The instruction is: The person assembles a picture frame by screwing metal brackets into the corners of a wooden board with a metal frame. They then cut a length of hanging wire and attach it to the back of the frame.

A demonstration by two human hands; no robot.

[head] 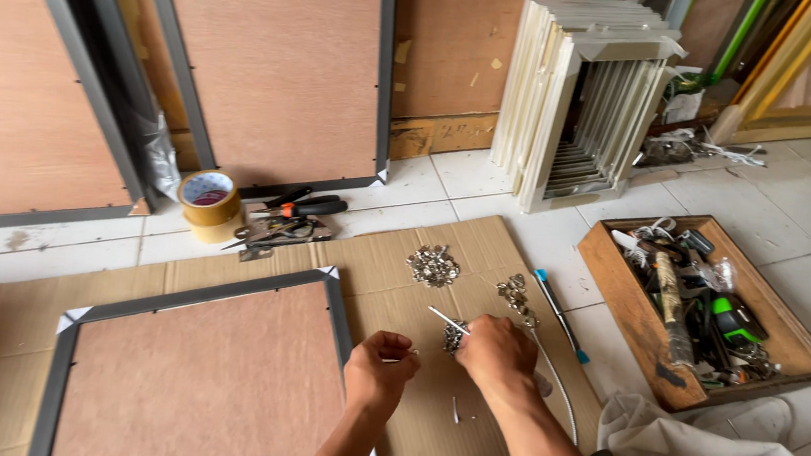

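Note:
My right hand rests on the cardboard sheet, fingers pinched over a small pile of metal hardware, with a thin white string running out from the fingertips. My left hand is closed in a loose fist beside it, with a small metal piece between its fingertips. A grey picture frame with a brown backing board lies face down just left of the left hand. Two more heaps of silver hardware lie beyond my hands.
A wooden tray of tools sits on the tiled floor at right. A blue-handled tool lies beside the cardboard. A tape roll and pliers lie behind. White frames and large backed frames lean on the wall.

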